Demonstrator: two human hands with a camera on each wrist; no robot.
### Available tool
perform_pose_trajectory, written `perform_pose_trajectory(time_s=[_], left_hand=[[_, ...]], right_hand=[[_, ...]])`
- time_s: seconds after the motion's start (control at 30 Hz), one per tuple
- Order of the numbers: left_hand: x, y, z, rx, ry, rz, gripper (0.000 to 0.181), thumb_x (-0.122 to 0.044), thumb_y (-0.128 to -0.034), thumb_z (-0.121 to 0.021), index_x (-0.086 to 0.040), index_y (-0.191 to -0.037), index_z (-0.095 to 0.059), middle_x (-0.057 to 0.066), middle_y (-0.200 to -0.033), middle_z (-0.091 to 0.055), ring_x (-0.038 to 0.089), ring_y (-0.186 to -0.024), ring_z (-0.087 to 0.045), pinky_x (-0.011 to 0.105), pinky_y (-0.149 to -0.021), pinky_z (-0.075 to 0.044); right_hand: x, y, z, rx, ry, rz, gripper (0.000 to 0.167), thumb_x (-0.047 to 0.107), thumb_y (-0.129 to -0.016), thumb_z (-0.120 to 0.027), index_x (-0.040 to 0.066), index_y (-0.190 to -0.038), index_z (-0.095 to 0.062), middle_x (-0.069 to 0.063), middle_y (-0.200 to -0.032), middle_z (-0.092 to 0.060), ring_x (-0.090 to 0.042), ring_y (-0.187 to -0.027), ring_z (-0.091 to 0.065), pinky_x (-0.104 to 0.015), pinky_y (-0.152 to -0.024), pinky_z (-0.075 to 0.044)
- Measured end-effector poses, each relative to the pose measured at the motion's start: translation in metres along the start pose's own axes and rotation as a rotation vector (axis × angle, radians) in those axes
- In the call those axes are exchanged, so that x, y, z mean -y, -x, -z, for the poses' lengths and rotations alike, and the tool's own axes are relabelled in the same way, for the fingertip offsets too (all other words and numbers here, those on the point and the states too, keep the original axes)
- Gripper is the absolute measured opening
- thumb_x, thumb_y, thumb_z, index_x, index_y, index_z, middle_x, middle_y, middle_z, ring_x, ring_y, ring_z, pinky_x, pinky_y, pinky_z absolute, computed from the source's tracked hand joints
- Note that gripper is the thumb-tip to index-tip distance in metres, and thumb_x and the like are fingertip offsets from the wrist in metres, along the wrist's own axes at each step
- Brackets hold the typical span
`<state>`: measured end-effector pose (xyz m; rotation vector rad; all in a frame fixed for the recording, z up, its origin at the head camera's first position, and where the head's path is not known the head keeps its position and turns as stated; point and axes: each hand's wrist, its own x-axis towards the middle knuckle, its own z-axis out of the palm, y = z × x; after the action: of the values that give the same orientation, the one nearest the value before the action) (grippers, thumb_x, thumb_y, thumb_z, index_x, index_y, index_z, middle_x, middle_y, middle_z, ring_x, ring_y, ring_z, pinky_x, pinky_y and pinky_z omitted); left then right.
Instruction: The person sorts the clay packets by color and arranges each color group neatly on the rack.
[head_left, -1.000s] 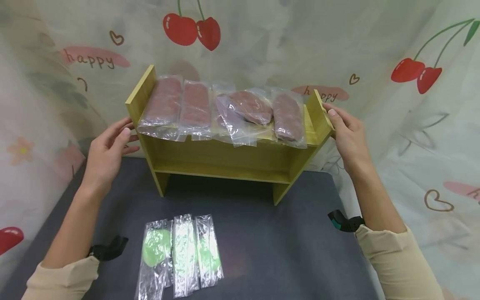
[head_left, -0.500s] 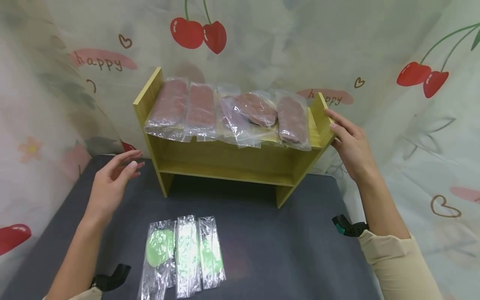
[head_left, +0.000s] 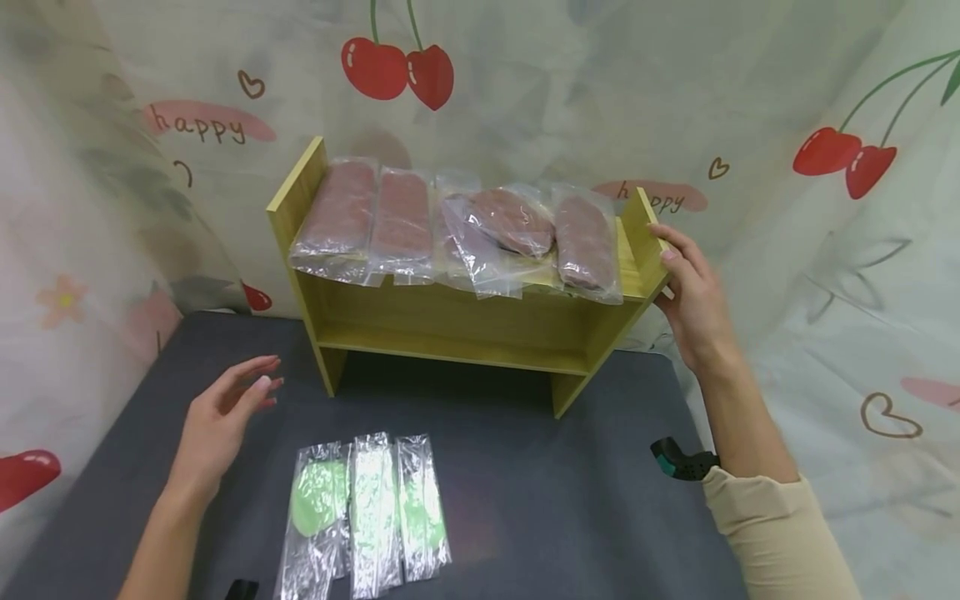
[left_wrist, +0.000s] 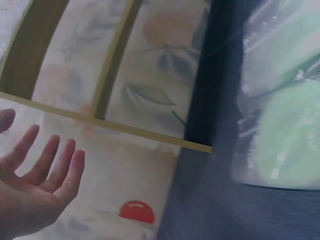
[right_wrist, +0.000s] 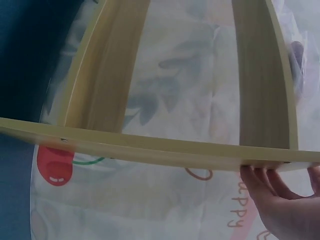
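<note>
A small yellowish wooden shelf (head_left: pixel 450 354) stands at the back of the dark table. On its top board lie several clear bags of reddish-brown, meat-like slabs (head_left: pixel 405 212). My right hand (head_left: pixel 697 308) touches the shelf's right side panel (right_wrist: pixel 165 147); in the right wrist view the fingertips rest against its outer face. My left hand (head_left: pixel 217 421) hovers over the table left of the shelf, fingers loosely bent, holding nothing. Nearest it are several clear plastic packets with pale green contents (head_left: pixel 318 500), seen also as a bagged green round piece (left_wrist: pixel 290 135) in the left wrist view.
The dark tabletop (head_left: pixel 570 500) extends around the packets and under the shelf. A pale printed curtain (head_left: pixel 525 83) with cherries and hearts hangs close behind the shelf and along both sides. The shelf's lower board (head_left: pixel 450 350) sits well above the table.
My left hand has left the shelf's left side and moved down and toward me, over the table. My right hand stays at the right panel. Shelf and packets keep their places.
</note>
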<state>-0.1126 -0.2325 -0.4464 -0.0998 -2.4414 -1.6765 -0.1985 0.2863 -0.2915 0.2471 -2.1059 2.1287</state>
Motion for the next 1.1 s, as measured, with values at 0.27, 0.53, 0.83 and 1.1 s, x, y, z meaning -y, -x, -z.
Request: perform_pose_trajectory(time_s=[0.27, 0.53, 0.83, 1.1], left_hand=[[0.026, 0.022, -0.003, 0.01, -0.051, 0.153, 0.044, -0.034, -0.1033, -0.054, -0.013, -0.142, -0.054, -0.01, -0.125, -0.062, -0.005, -0.095, -0.063, 0.009, -0.082, -0.042], [0.044, 0.036, -0.007, 0.022, -0.089, 0.28, 0.051, -0.043, -0.101, -0.055, -0.013, -0.142, -0.054, 0.005, -0.123, -0.068, 0.003, -0.093, -0.067, 0.019, -0.083, -0.046], [0.055, 0.048, -0.013, 0.018, -0.072, 0.357, 0.056, -0.046, -0.099, -0.057, -0.012, -0.143, -0.052, 0.019, -0.131, -0.061, 0.007, -0.093, -0.068, 0.016, -0.078, -0.048], [0.072, 0.063, -0.015, 0.069, -0.062, 0.449, 0.063, -0.048, -0.0948, -0.063, -0.013, -0.146, -0.049, 0.019, -0.132, -0.061, 0.008, -0.101, -0.067, 0.03, -0.084, -0.054]], right_hand=[[-0.008, -0.001, -0.005, -0.07, -0.042, 0.025, 0.04, 0.026, -0.106, -0.045, 0.013, -0.144, -0.051, -0.011, -0.134, -0.049, -0.021, -0.111, -0.052, -0.029, -0.086, -0.045], [-0.011, 0.0, -0.007, -0.095, -0.086, 0.048, 0.039, 0.026, -0.106, -0.044, 0.013, -0.142, -0.053, -0.008, -0.132, -0.049, -0.02, -0.106, -0.053, -0.029, -0.084, -0.045], [-0.013, -0.001, -0.009, -0.114, -0.096, 0.075, 0.039, 0.026, -0.106, -0.041, 0.015, -0.14, -0.055, -0.008, -0.13, -0.047, -0.02, -0.104, -0.05, -0.029, -0.083, -0.044], [-0.017, -0.001, -0.01, -0.117, -0.099, 0.08, 0.038, 0.027, -0.106, -0.04, 0.016, -0.14, -0.054, -0.008, -0.132, -0.044, -0.019, -0.106, -0.049, -0.03, -0.085, -0.042]])
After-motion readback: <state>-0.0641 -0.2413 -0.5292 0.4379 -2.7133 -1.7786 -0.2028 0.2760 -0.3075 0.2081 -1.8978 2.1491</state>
